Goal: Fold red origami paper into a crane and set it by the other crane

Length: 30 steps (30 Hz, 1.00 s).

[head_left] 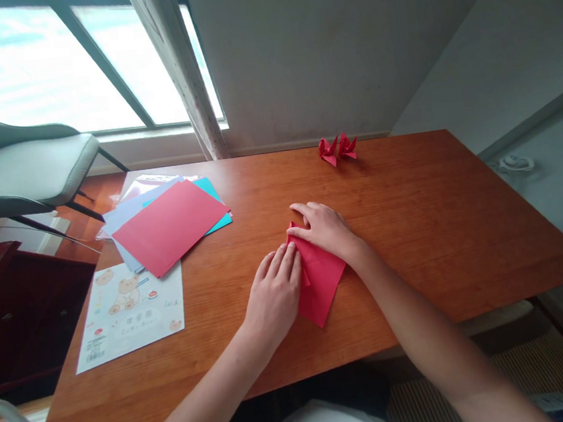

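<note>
A folded red paper [322, 280] lies on the wooden table [414, 224] in front of me. My left hand [274, 292] rests flat on its left edge, fingers stretched out and together. My right hand [324, 228] presses flat on its upper end, fingers extended to the left. Both hands hold the paper down on the table; part of the paper is hidden under them.
A stack of coloured sheets with a red one on top [170, 226] lies at the left. A printed bear sheet [130, 311] lies below it. Two folded red paper figures [338, 148] stand at the table's far edge. A grey chair [20, 171] stands by the window.
</note>
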Motion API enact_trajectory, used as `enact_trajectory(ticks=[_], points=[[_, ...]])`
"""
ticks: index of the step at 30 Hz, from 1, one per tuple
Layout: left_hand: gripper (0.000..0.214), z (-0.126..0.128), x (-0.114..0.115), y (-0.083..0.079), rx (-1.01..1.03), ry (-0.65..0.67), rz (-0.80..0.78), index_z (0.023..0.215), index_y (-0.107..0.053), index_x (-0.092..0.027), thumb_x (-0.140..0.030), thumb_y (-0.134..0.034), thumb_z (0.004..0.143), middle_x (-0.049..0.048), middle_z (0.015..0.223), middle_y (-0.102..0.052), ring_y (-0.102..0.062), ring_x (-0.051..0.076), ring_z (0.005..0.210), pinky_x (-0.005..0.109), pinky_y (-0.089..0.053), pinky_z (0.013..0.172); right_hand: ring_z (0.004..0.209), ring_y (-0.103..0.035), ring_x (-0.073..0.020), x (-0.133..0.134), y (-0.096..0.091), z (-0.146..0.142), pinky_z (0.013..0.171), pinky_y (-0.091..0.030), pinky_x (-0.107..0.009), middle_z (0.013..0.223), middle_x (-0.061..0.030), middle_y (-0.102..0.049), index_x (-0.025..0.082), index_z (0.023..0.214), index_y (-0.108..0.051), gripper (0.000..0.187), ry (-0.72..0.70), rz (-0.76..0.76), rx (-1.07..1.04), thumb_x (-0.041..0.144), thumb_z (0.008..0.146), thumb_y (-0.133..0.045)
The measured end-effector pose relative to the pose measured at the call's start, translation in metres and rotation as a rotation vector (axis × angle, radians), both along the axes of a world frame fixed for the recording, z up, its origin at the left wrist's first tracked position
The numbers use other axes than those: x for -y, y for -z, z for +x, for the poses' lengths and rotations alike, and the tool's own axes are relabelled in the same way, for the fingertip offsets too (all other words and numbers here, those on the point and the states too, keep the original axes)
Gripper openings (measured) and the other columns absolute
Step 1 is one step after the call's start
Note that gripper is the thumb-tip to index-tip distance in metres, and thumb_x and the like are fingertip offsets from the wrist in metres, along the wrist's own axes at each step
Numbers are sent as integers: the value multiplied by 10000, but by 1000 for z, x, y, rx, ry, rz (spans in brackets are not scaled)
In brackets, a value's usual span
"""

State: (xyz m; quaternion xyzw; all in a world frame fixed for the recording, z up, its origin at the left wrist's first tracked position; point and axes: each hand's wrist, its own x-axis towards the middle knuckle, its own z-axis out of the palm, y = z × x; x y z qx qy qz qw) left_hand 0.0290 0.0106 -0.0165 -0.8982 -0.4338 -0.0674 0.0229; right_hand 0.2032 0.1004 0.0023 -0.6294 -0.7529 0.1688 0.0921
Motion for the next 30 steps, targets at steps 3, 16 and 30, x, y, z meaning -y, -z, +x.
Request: enact_trajectory(ticks=[3,16,30], points=[[478,0,0,0,7,0,-2,1401,-537,-80,-143,-438,938,132,1503,-484,-466,274,1387,412,-393,1145,900,-646,-205,-3,0,1,690,-418,-273,1062,-62,-700,241,1322,-568,515,9,-8,-14,470,871,-665],[482,0,0,-1,-4,4,-5,1399,-538,-68,-138,-431,934,135,1505,-479,-469,276,1385,419,-405,1140,930,-674,-216,-11,-4,-2,723,-449,-282,1086,-60,-728,248,1362,-543,488,41,-42,7,435,915,-603],[490,0,0,-2,-10,7,-13,1414,-518,-59,-143,-433,938,144,1512,-466,-445,277,1404,418,-381,1159,985,-650,-243,-3,-4,-7,779,-470,-310,1116,-97,-694,227,1357,-538,544,41,-44,41,487,887,-621]])
